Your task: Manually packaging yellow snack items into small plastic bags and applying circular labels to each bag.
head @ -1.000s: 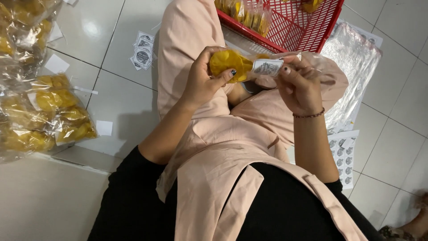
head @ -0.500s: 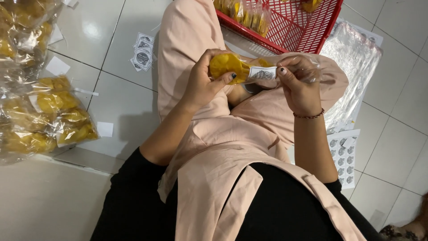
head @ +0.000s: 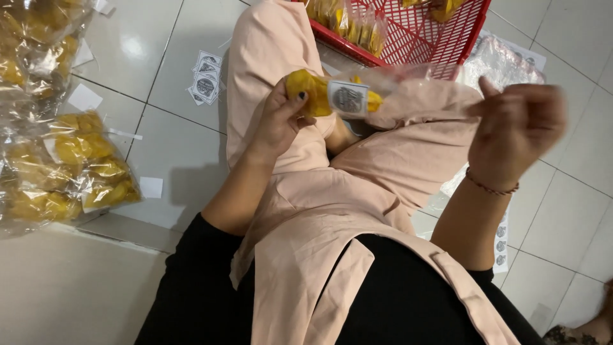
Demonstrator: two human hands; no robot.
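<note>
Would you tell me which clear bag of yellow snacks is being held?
The labelled clear bag of yellow snacks in the left hand; others lie on the floor or in the basket.

My left hand [head: 281,118] grips a clear packet of yellow snacks [head: 332,96] bearing a round label sticker [head: 348,98] above my lap, while my right hand [head: 517,131] hangs open beside it, blurred, near the red plastic basket [head: 421,38].

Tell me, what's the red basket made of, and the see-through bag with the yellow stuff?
The red basket looks like moulded plastic: an even, slightly glossy red grid of thin bars. The bag in the left hand seems thin clear plastic film, since it shines, crinkles and shows the yellow pieces inside. Its round label looks like a paper sticker, probably.
</note>
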